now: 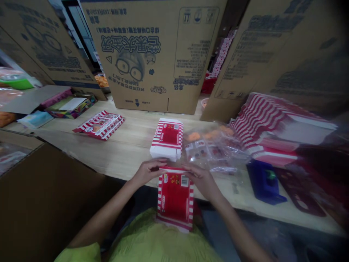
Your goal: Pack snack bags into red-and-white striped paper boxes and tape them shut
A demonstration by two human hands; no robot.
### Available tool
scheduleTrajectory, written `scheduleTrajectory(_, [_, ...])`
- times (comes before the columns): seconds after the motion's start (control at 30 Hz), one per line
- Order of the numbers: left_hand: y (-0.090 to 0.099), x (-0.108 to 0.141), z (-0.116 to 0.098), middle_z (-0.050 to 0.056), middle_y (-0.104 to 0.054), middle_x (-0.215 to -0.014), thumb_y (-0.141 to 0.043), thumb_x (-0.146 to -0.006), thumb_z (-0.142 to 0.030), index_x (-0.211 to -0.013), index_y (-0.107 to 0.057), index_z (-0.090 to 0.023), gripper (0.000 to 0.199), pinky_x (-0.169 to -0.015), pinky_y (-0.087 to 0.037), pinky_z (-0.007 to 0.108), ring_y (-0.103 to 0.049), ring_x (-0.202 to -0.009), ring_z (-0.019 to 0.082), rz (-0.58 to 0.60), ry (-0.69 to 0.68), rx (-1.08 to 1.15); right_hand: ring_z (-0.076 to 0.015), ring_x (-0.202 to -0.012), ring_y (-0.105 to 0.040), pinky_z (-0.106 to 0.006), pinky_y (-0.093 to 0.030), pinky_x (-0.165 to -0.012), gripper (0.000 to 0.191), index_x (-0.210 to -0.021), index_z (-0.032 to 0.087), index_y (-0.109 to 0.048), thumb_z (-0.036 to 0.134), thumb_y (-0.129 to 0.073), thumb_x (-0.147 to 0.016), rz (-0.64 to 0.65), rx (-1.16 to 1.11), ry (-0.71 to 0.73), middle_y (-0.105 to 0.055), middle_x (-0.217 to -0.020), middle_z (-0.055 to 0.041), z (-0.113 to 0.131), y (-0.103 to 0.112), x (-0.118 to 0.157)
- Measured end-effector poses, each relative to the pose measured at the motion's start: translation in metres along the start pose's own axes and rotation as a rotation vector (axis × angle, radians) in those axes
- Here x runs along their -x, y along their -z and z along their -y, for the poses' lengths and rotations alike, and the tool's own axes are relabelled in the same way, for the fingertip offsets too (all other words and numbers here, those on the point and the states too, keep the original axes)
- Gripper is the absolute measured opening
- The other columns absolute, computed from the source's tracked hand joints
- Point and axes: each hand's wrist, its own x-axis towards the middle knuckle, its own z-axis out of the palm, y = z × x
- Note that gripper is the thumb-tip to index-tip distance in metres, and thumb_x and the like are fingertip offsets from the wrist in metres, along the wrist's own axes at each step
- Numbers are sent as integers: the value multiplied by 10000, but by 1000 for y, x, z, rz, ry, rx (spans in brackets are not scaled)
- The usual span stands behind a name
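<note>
My left hand (pixel 148 171) and my right hand (pixel 197 178) both grip the top edge of a red-and-white striped flat cardboard carton (pixel 175 198), which hangs down in front of my yellow-green shirt. Its red panel with a barcode faces up. Ahead on the wooden table (pixel 131 145), a folded striped carton (pixel 167 139) lies near my hands. A similar carton (pixel 98 125) lies further left. To the right is a clear plastic bag (pixel 209 149) holding small printed packets.
A stack of striped flat cartons (pixel 261 120) rises at the right, beside a blue tape dispenser (pixel 264 182). Large printed cardboard boxes (pixel 152 54) stand along the back. A brown cardboard panel (pixel 49 196) fills the lower left. Assorted packaging lies at the far left.
</note>
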Motion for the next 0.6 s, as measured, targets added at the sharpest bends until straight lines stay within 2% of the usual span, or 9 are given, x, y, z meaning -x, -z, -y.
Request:
scheduleTrajectory(0.13, [-12, 3, 5, 127, -669, -1116, -699, -752, -313, -1002, -700, -157, 295, -855, -516, 348, -631, -1015, 227, -50, 80, 143, -209, -1074, -606, -412, -443, -992, 244, -1052, 293, -693, 265, -556, -852, -17, 72, 120, -664, -1132, -14, -2, 1, 4])
scheduleTrajectory(0.23, [-20, 2, 2, 100, -690, -1041, -682, -769, -312, -1007, -706, -174, 276, -878, -496, 329, -633, -979, 206, -64, 57, 83, -194, -1108, -587, -429, -397, -1041, 272, -1117, 324, -656, 260, -519, -892, -32, 125, 174, -647, -1166, -2, -9, 4, 10])
scheduleTrajectory(0.37, [-28, -2, -5, 80, -692, -1049, -639, -800, -324, -1011, -720, -210, 253, -921, -471, 332, -617, -1002, 201, -64, 21, 20, -186, -1184, -532, -435, -356, -1074, 342, -1235, 326, -575, 252, -451, -925, -33, 191, 239, -589, -1257, -11, -12, 2, 17])
scheduleTrajectory(0.47, [-31, -7, -7, 70, -699, -1024, -624, -804, -354, -983, -732, -215, 251, -924, -471, 329, -618, -991, 198, -82, 66, 29, -183, -1228, -488, -413, -349, -1077, 390, -1316, 313, -498, 283, -433, -932, -48, 205, 183, -544, -1317, -22, -9, 1, 24])
scheduleTrajectory(0.53, [-31, -10, -9, 66, -699, -1025, -639, -788, -371, -971, -736, -212, 261, -922, -475, 326, -619, -988, 200, -93, 109, 50, -190, -1231, -480, -383, -376, -1050, 409, -1319, 285, -493, 338, -465, -915, -137, 185, 91, -544, -1317, -42, -7, 11, 30])
scheduleTrajectory(0.6, [-29, -12, -10, 65, -696, -1038, -669, -759, -381, -961, -739, -208, 275, -917, -480, 321, -620, -993, 204, -111, 151, 82, -209, -1168, -523, -373, -415, -997, 381, -1225, 236, -564, 397, -491, -888, -389, 189, -32, -592, -1240, -74, -8, 38, 41])
